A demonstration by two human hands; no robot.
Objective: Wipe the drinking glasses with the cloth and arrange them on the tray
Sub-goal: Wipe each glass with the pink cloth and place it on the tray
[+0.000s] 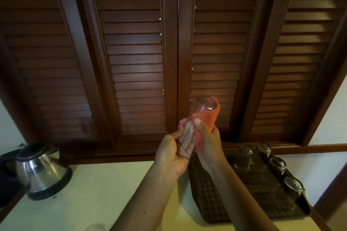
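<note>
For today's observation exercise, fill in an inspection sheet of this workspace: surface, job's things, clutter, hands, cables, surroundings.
Surface: pale countertop, bare in the middle.
Job's things: held glass raised, wrapped in the orange cloth; dark tray at right carrying four glasses along its far and right edges.
Clutter: steel kettle on the left.
Hands: left hand holds the glass's lower part; right hand grips the cloth around it.
Cables: nothing seen.
Surroundings: dark wooden louvred shutters behind the counter; white wall at both sides.
</note>
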